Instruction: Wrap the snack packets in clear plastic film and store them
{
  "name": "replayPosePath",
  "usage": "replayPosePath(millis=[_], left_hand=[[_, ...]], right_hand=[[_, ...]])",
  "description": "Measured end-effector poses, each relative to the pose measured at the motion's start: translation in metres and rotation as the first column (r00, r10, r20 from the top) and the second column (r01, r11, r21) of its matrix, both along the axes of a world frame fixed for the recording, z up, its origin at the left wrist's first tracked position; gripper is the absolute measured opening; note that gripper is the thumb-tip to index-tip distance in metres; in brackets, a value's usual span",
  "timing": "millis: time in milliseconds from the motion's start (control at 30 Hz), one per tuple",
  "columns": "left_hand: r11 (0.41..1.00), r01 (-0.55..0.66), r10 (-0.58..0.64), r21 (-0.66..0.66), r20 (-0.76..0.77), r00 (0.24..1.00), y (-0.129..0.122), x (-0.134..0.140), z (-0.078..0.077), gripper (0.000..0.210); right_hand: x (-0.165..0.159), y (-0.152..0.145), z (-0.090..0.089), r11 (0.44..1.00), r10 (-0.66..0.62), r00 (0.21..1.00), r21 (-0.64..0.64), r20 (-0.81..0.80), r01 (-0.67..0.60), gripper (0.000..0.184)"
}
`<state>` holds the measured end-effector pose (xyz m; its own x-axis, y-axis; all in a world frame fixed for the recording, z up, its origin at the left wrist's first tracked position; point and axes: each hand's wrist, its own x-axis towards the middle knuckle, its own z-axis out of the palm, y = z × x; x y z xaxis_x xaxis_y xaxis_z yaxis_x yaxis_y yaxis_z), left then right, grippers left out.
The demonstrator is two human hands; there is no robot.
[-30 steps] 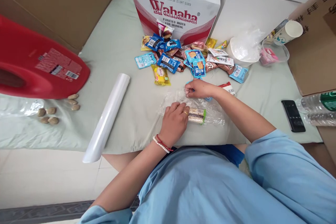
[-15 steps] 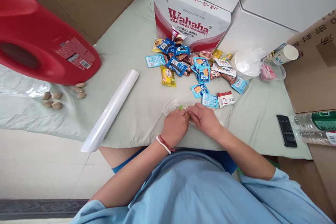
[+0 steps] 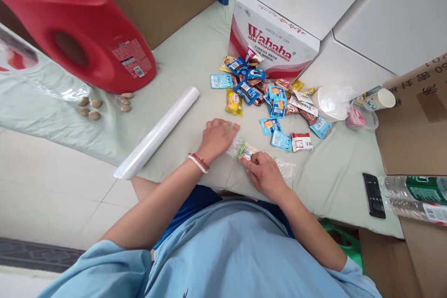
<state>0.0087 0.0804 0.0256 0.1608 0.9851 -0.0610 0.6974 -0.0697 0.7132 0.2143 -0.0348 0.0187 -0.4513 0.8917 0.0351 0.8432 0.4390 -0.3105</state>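
My right hand (image 3: 267, 173) has its thumb and fingers closed on a small plastic-wrapped snack packet (image 3: 247, 150) with a green edge. Clear crinkled film (image 3: 287, 170) spreads out from the packet at both ends, and part of it lies under the right hand. To the left of the packet, my left hand (image 3: 217, 137) is over the cloth with its fingers apart, slightly smeared by motion, and I see nothing in it. A roll of clear plastic film (image 3: 159, 132) lies slantwise on the table left of that hand.
Several snack packets (image 3: 247, 91) are heaped before a Wahaba-style printed carton (image 3: 270, 39). A red jug (image 3: 104, 32) and several brown nuts (image 3: 94, 115) are at left. A white bowl (image 3: 324, 107), a paper cup (image 3: 380, 99), a black phone-like device (image 3: 373, 195) and bottles (image 3: 415, 188) stand or lie right.
My hands were together over the packet; the left has come away to the left and its fingers have spread. The right stays at the packet, more of which now shows. The view has shifted.
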Motion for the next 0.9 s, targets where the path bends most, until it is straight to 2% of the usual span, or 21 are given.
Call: replayPosePath(millis=[100, 167, 300, 433, 500, 567, 600, 633, 667, 733, 767, 800, 833, 900], left_hand=[[0.988, 0.153, -0.157, -0.036, -0.142, 0.977, -0.008, 0.007, 0.002, 0.03], [0.982, 0.183, -0.189, -0.054, -0.148, 0.971, -0.016, 0.005, 0.006, 0.021], [0.986, 0.144, -0.142, -0.082, 0.022, 0.99, -0.035, 0.009, 0.018, 0.021], [0.973, 0.222, -0.209, -0.056, 0.174, 0.962, -0.055, 0.038, 0.02, 0.029], [0.963, 0.267, -0.256, -0.043, 0.173, 0.951, -0.061, 0.051, 0.018, 0.041], [0.951, 0.305, -0.299, -0.042, 0.112, 0.948, -0.064, 0.057, 0.014, 0.046], [0.945, 0.324, -0.321, -0.039, 0.068, 0.945, -0.065, 0.058, 0.012, 0.043], [0.938, 0.345, -0.345, -0.031, 0.02, 0.939, -0.066, 0.058, 0.01, 0.038], [0.931, 0.364, -0.364, -0.022, -0.029, 0.931, -0.066, 0.058, 0.008, 0.035], [0.919, 0.394, -0.394, -0.023, -0.106, 0.913, -0.069, 0.058, 0.005, 0.037], [0.914, 0.405, -0.406, -0.033, -0.134, 0.904, -0.07, 0.059, 0.005, 0.039], [0.908, 0.417, -0.419, -0.05, -0.161, 0.894, -0.071, 0.06, 0.004, 0.04], [0.903, 0.425, -0.43, -0.07, -0.19, 0.883, -0.073, 0.061, 0.004, 0.041], [0.899, 0.427, -0.437, -0.098, -0.251, 0.864, -0.076, 0.065, 0.003, 0.043]], right_hand=[[0.002, 0.001, 0.002, 1.0, 0.002, 1.0, -0.023, -0.008, -0.002, 0.049], [0.001, 0.001, 0.002, 0.999, -0.002, 1.0, -0.034, -0.026, 0.001, 0.049], [-0.005, 0.002, 0.003, 0.999, -0.016, 1.0, -0.048, -0.027, 0.015, 0.044], [-0.004, 0.0, 0.009, 0.996, -0.041, 0.999, -0.083, -0.031, 0.038, 0.029], [0.006, -0.005, 0.015, 0.991, -0.014, 0.989, -0.132, -0.149, -0.006, 0.025], [0.023, -0.009, 0.024, 0.972, -0.027, 0.93, -0.226, -0.366, -0.061, 0.021], [0.033, -0.01, 0.029, 0.961, -0.102, 0.873, -0.273, -0.477, -0.037, 0.021], [0.043, -0.01, 0.033, 0.95, -0.219, 0.799, -0.311, -0.56, 0.043, 0.024], [0.052, -0.009, 0.035, 0.926, -0.354, 0.716, -0.331, -0.602, 0.18, 0.028], [0.067, -0.004, 0.036, 0.816, -0.564, 0.584, -0.285, -0.584, 0.503, 0.034], [0.072, -0.002, 0.033, 0.757, -0.624, 0.568, -0.233, -0.537, 0.61, 0.037], [0.076, 0.001, 0.03, 0.727, -0.66, 0.591, -0.197, -0.463, 0.658, 0.04], [0.079, 0.002, 0.025, 0.724, -0.679, 0.635, -0.196, -0.369, 0.661, 0.044], [0.083, -0.002, 0.015, 0.751, -0.654, 0.73, -0.284, -0.197, 0.596, 0.04]])
